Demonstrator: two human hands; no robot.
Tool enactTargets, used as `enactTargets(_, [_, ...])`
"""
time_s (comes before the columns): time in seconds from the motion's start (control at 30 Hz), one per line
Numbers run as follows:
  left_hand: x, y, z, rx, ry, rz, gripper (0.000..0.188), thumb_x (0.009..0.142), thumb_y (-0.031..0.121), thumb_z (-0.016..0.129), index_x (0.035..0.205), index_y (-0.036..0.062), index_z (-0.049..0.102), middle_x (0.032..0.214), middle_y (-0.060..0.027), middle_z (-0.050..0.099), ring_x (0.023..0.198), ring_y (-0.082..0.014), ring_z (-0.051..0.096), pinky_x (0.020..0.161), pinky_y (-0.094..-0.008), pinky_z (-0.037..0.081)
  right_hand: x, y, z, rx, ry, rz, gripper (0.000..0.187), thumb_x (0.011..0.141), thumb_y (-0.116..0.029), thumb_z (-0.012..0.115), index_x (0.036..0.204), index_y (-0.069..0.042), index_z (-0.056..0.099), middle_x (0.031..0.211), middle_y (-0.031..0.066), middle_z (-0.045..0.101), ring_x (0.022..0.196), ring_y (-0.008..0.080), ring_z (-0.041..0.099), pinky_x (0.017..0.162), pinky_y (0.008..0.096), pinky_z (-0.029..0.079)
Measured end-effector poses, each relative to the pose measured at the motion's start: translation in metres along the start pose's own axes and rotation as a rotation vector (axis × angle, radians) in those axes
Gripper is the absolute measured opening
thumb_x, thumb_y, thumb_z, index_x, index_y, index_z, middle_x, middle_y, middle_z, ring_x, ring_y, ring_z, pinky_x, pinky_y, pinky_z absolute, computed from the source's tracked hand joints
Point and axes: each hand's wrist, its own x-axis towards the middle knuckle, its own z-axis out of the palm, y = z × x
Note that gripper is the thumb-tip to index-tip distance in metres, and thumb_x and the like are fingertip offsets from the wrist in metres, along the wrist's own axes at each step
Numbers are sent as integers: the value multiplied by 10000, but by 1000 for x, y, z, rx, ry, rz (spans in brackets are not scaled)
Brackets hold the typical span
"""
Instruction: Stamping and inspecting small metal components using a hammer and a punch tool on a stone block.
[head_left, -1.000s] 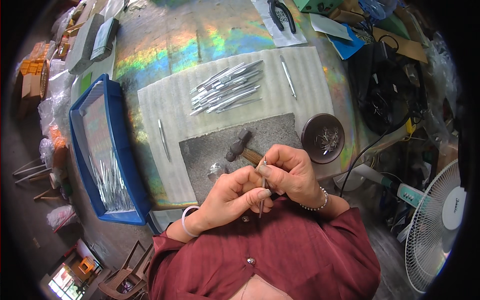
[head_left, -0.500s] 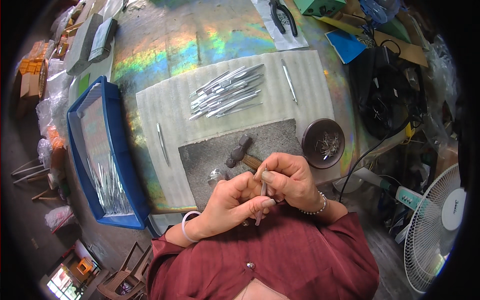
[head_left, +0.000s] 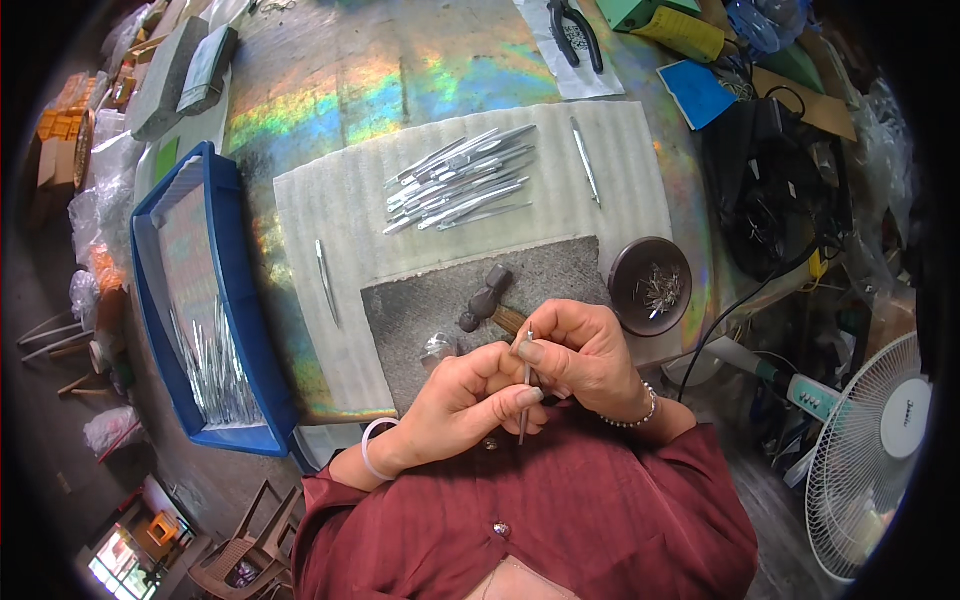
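Close to my body, both hands are closed on one slim metal piece (head_left: 527, 373), held upright in the picture. My left hand (head_left: 465, 398) grips its lower part between thumb and fingers. My right hand (head_left: 588, 358) pinches its upper end, and the fingertips hide much of it. Just beyond them a hammer (head_left: 486, 299) lies on a dark grey mat (head_left: 395, 312), its wooden handle partly behind my right hand. Beside the hammer is a small clear plastic item (head_left: 438, 347). A brown round dish (head_left: 622, 268) holds small metal pins (head_left: 660, 289) to the right.
A pile of similar silvery pieces (head_left: 460, 182) lies on a pale foam sheet (head_left: 305, 215), with single ones left (head_left: 327, 284) and right (head_left: 586, 163). A blue tray (head_left: 232, 245) holding more stands left. Pliers (head_left: 594, 48) lie at the back. A fan (head_left: 868, 450) stands right.
The held piece has turned slightly and looks narrower below my left thumb. Both hands keep their grip in nearly the same place. The whole view has shifted a little.
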Motion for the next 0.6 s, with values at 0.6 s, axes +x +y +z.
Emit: enactTargets(0.6, [-18, 2, -3, 101, 105, 119, 175, 873, 77, 661, 821, 30, 500, 603, -6, 579, 542, -53, 576, 468, -207, 431, 0, 2, 19, -102, -16, 7, 116, 943, -110, 552, 963, -1, 583, 695, -7, 584, 570, 9, 489, 485, 167, 378])
